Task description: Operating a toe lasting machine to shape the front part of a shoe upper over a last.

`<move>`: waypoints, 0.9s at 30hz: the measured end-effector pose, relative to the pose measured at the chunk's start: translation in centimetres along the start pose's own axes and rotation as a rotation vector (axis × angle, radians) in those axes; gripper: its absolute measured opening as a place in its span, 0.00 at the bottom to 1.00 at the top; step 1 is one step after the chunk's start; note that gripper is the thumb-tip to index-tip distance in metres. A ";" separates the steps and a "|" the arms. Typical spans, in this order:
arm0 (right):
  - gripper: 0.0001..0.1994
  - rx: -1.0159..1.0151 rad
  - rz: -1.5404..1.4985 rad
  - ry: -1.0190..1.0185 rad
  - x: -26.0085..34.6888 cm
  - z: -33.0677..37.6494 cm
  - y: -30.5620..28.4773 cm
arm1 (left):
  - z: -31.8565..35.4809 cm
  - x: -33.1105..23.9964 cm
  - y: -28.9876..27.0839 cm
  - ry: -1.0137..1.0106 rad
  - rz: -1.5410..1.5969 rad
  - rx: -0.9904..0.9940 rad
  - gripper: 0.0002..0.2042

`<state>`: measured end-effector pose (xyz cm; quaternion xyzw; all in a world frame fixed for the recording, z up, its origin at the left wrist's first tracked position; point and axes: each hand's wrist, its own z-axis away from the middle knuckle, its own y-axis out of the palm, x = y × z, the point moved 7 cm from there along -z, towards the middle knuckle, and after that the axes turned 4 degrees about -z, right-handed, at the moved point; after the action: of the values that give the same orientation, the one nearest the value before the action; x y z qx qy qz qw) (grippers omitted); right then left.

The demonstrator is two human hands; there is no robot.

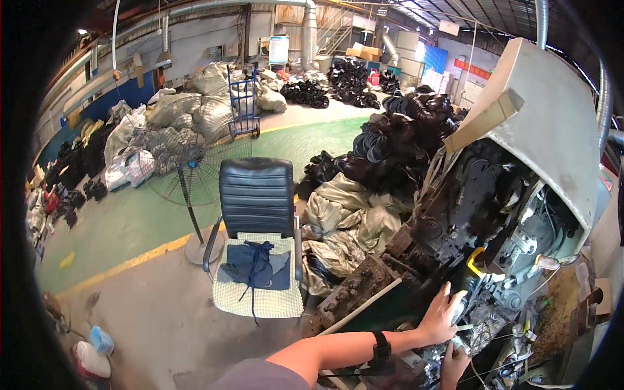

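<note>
- Head view, near right: the left hand (pixel 439 320) has its fingers parted and curved against the side of a dark, rounded part (pixel 464 287) on the machine; whether they clamp it cannot be told.
- The right hand (pixel 453 367), just nearer, has bent fingers beside a small pale piece (pixel 459 342); whether they close on it cannot be told.
- The dark part sits low on the machine (pixel 546 110), below a smooth, curved yellow piece (pixel 471 261); the machine's hood is pale, boxy and round-edged, over greasy-looking, dark metal workings.
- A black watch (pixel 381 348) circles the left wrist.
- Left of the machine lies crumpled tan sheeting (pixel 351 211), with glossy black, rounded pieces (pixel 396 136) heaped beyond.
- Farther left stands a chair (pixel 255 195), its black back ribbed crosswise, its cream seat cover (pixel 247 305) nubbly under dark blue cloth (pixel 270 276).
- A wire-caged fan (pixel 192 164) stands behind; far left, bulging pale sacks (pixel 188 104) are piled.
</note>
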<state>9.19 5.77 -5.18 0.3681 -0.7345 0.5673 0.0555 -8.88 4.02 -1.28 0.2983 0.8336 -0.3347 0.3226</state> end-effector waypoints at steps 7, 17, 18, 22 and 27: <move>0.15 0.100 -0.093 0.248 -6.1 0.1 2.8 | 0.1 -0.3 0.5 0.015 0.029 0.004 0.43; 0.18 0.005 -0.025 0.085 -0.9 0.0 0.0 | 0.1 0.1 -0.2 0.030 0.058 -0.022 0.43; 0.18 0.001 -0.025 0.088 -1.1 0.0 0.2 | 0.0 0.1 -0.2 0.027 0.057 -0.021 0.43; 0.22 -0.081 -0.054 0.052 -0.5 -0.1 -0.5 | -0.1 0.1 0.0 0.021 0.036 -0.024 0.43; 0.27 -0.044 -0.035 0.075 -0.5 -0.1 -0.3 | 0.0 0.7 0.1 0.053 0.063 -0.041 0.42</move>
<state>9.72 6.03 -5.16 0.3582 -0.7376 0.5634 0.1010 -9.22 4.28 -1.83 0.3265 0.8388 -0.2990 0.3169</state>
